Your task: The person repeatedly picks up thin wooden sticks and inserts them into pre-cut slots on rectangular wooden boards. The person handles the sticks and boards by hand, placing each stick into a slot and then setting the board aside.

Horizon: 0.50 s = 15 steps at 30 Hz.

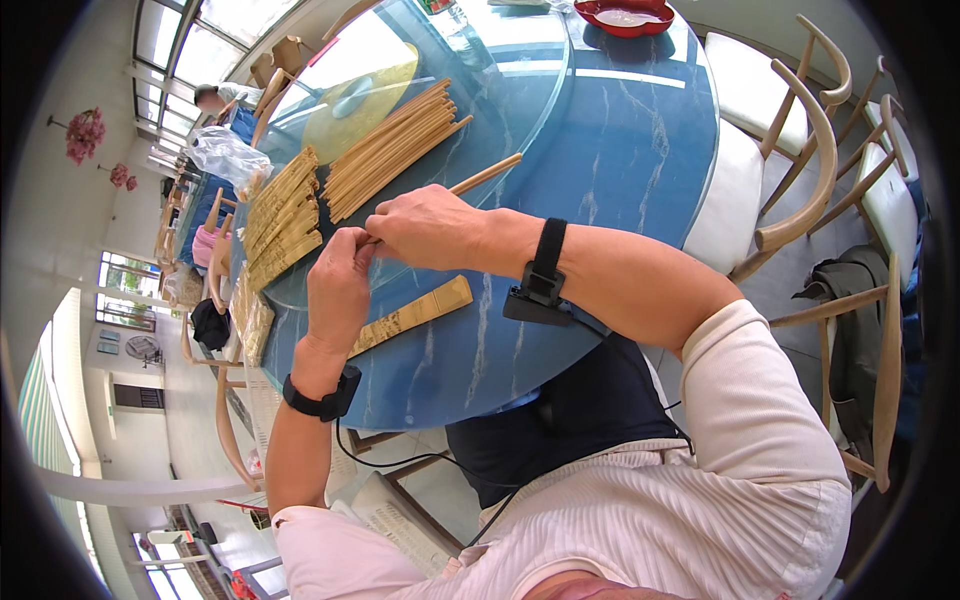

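My right hand [431, 229] is closed around wooden chopsticks [489, 174], whose ends stick out towards the upper right. Against its fingertips, my left hand [341, 281] pinches the other end, mostly hidden by the fingers. Beyond the hands, a pile of wooden chopsticks [397, 150] lies side by side on the glass turntable [536, 142]. Left of that pile is a stack of printed, yellowish chopstick sleeves [281, 225]. One more flat sleeve [412, 313] lies on the blue marbled tabletop [457, 375], just right of my left hand.
A red dish [625, 19] and a clear plastic bottle [457, 34] stand at the far side. A clear plastic bag [229, 157] and a wrapped bundle [253, 319] are at the left. Chairs [739, 187] surround the table. Another person [225, 97] is in the background.
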Tool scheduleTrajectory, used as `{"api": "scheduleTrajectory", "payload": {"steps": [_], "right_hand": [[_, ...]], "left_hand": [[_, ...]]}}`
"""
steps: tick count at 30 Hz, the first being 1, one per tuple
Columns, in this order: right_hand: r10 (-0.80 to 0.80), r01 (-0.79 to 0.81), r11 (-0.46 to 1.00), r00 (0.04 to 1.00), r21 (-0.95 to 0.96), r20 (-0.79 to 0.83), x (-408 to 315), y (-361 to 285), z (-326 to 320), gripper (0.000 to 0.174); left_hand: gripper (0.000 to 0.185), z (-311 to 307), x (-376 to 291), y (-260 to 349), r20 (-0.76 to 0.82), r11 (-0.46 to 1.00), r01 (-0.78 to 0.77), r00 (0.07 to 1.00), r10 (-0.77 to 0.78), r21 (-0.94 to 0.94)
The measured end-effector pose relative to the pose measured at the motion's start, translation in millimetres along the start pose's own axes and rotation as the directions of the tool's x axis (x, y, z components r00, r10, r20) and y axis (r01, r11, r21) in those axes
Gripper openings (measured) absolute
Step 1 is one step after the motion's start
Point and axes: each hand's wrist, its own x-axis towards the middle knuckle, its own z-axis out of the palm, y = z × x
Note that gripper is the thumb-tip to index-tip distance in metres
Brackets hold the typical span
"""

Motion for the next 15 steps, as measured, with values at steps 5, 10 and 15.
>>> {"api": "scheduleTrajectory", "payload": {"steps": [5, 10, 15], "right_hand": [[-0.016, 0.015, 1.000, 0.998, -0.011, -0.054, -4.8, 4.0, -12.0, 0.019], [-0.046, 0.046, 0.999, 0.998, 0.013, -0.033, -3.8, -4.5, -10.3, 0.021], [-0.055, 0.053, 0.992, 0.998, 0.117, 0.018, -1.0, -10.2, -11.3, 0.024]], "left_hand": [[0.016, -22.7, -6.1, -6.6, 0.048, 0.903, 0.260, 0.965, -0.260, -0.343], [0.018, -28.2, -26.2, -3.5, 0.004, 0.767, 0.326, 0.922, -0.388, -0.552], [0.019, -32.0, -38.7, -1.1, -0.030, 0.698, 0.334, 0.891, -0.453, -0.634]]}}
